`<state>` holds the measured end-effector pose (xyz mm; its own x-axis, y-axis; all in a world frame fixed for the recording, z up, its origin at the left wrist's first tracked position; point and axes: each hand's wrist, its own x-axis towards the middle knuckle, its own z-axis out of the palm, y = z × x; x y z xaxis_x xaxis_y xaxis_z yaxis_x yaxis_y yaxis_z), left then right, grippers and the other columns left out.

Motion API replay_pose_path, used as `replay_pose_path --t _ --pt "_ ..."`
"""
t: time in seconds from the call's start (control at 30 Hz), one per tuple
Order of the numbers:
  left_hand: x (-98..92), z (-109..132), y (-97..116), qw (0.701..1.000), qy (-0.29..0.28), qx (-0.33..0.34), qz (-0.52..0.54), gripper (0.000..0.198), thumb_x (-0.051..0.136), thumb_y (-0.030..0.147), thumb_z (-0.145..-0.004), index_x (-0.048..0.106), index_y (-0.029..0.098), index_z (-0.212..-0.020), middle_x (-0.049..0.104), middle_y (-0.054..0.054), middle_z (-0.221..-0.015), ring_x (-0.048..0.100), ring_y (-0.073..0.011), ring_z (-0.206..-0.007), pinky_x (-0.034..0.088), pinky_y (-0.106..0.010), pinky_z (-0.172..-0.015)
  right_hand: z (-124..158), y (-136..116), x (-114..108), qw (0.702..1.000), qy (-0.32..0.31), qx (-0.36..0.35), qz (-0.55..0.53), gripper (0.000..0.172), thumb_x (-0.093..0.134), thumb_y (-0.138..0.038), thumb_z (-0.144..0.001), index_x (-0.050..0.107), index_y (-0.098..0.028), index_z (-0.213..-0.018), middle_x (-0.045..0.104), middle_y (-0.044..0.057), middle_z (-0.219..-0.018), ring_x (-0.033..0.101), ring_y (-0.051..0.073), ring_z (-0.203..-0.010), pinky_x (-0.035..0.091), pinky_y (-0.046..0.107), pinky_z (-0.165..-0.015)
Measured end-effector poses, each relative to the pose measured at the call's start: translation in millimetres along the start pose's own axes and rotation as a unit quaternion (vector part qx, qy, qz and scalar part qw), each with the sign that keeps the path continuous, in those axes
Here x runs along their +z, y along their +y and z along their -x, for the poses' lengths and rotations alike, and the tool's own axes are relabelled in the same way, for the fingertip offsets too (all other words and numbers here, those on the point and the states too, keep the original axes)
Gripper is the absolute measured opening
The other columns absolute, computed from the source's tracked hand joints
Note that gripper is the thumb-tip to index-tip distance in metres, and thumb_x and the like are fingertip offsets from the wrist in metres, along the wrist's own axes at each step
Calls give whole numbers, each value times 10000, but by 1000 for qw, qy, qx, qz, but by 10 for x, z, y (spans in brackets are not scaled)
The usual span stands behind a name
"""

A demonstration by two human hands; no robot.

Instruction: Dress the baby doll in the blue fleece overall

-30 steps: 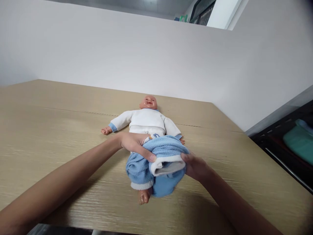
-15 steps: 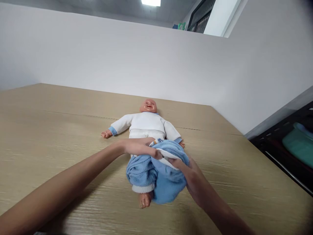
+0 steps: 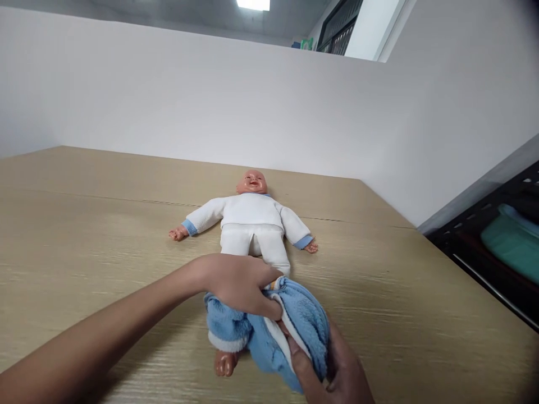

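Observation:
A baby doll point(image 3: 252, 210) lies on its back on the wooden table, head away from me, arms spread, in a white top with blue cuffs. Its white cloth legs show down to about the knees. Blue fleece pants point(image 3: 305, 308) with white trim are bunched around the lower legs. One bare foot point(image 3: 225, 363) sticks out of the left pant leg; the other foot is hidden in the cloth. My left hand point(image 3: 244, 283) is closed on the pants' waistband from above. My right hand point(image 3: 324, 370) grips the bunched right pant leg, thumb at the white-edged opening.
The table point(image 3: 105, 224) reaches back to a pale wall point(image 3: 189, 95). Low on the right stands a black rack point(image 3: 475, 247) holding a green cloth-like item point(image 3: 511, 244).
Both hands have drawn the blue pants toward me and down the doll's legs, baring more of the white thighs. My right hand has moved lower.

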<state>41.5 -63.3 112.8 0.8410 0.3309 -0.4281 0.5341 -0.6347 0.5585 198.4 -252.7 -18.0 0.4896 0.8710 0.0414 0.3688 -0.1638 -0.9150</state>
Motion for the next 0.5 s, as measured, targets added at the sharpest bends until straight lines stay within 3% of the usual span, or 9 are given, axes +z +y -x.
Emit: replay_pose_path --t 0.13,0.27,0.37,0.5 --pt "80 -31 4 996 25 -39 -76 390 663 598 -852 597 226 -951 637 -3 -786 569 -193 -678 356 -305 -574 -73 115 -50 994 25 -64 80 550 834 -442 -827 810 -173 -1305 849 182 -1187 819 409 -1102 680 431 -967" --pt "176 -37 -44 992 42 -43 -111 446 689 615 -807 630 245 -1050 713 -50 -866 650 -262 -757 331 -318 -549 -87 160 -51 988 11 -115 105 422 765 -365 -860 820 -205 -1246 823 166 -1268 797 372 -1171 679 390 -948" --pt "226 -34 -68 990 46 -43 -126 522 711 610 -787 634 251 -1157 756 -78 -935 710 -321 -848 336 -324 -554 -64 174 -13 990 -3 -102 96 449 746 -326 -861 804 -220 -1293 812 150 -1312 785 351 -1212 664 380 -999" --pt "271 -31 -84 989 44 -24 -136 574 754 595 -779 593 241 -1201 765 -88 -985 724 -342 -882 366 -344 -601 -14 181 18 998 -37 -32 32 508 743 -313 -887 774 -208 -1382 832 138 -1282 775 340 -1253 660 362 -1023"
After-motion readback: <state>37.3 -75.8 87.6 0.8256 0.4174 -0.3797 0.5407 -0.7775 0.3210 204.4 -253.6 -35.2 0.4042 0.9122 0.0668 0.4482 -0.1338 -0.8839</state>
